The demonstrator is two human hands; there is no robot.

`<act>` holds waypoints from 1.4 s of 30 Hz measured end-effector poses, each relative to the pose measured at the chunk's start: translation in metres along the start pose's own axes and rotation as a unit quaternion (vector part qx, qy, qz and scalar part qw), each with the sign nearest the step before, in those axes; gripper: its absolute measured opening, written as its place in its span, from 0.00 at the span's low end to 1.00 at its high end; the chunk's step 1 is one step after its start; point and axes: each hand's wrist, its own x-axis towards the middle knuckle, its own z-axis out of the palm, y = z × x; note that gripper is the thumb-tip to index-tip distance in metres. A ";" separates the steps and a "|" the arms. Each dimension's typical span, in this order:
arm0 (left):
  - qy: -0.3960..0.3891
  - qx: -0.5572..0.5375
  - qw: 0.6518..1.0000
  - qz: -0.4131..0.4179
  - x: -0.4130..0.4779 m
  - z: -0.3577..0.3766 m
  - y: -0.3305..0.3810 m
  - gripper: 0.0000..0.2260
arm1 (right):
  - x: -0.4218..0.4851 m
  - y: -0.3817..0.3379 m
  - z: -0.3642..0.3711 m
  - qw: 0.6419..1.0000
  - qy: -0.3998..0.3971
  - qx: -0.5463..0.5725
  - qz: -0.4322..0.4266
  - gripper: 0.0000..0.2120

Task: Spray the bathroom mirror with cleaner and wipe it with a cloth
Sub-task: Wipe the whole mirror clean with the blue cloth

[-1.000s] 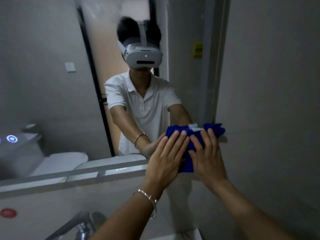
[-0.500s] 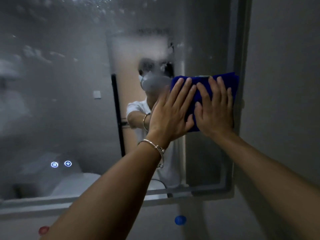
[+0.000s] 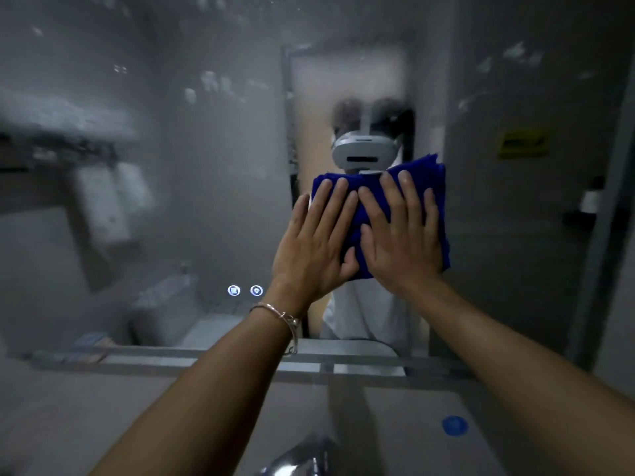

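Head view: I press my left hand (image 3: 314, 245) and right hand (image 3: 400, 242) flat, fingers spread, on the folded blue microfibre cloth (image 3: 426, 176) against the wet, foam-streaked bathroom mirror (image 3: 171, 166), mid-wipe; next comes the streaked left side, I judge.

Dim grey light all round me. A plain grey wall (image 3: 615, 324) stands to my right, a chrome faucet (image 3: 302, 456) sits below, and a blue dot (image 3: 454, 425) marks the wall beneath the ledge (image 3: 206, 364).

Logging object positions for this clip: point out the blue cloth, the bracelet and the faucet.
blue cloth (image 3: 417, 168): head view, top edge above the fingers.
bracelet (image 3: 280, 314): head view, band across the left wrist.
faucet (image 3: 302, 455): head view, chrome spout.
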 end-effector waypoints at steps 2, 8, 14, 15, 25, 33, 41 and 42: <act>0.004 0.005 1.000 0.000 -0.021 0.002 -0.022 0.30 | -0.002 -0.028 0.006 1.000 -0.008 0.009 -0.010 0.25; -0.012 0.004 1.000 -0.003 -0.075 0.011 -0.099 0.30 | 0.011 -0.117 0.026 1.000 -0.003 0.011 -0.022 0.24; -0.009 -0.003 1.000 -0.021 -0.144 0.032 -0.184 0.31 | 0.016 -0.227 0.051 0.999 0.011 0.026 -0.016 0.23; -0.007 -0.013 0.999 -0.028 -0.158 0.036 -0.189 0.31 | 0.008 -0.242 0.055 1.000 0.009 0.028 -0.010 0.23; -0.038 -0.106 0.993 -0.035 -0.270 0.072 -0.122 0.37 | -0.120 -0.268 0.068 0.998 -0.051 0.032 -0.001 0.19; -0.079 -0.092 0.992 -0.032 -0.308 0.089 -0.055 0.32 | -0.200 -0.238 0.070 0.994 -0.101 0.018 -0.026 0.24; -0.089 -0.146 0.984 -0.047 -0.242 0.054 -0.064 0.35 | -0.145 -0.214 0.059 0.997 -0.068 0.040 0.011 0.24; -0.082 -0.145 0.985 -0.048 -0.218 0.047 -0.069 0.35 | -0.124 -0.205 0.055 0.998 -0.054 0.038 0.021 0.24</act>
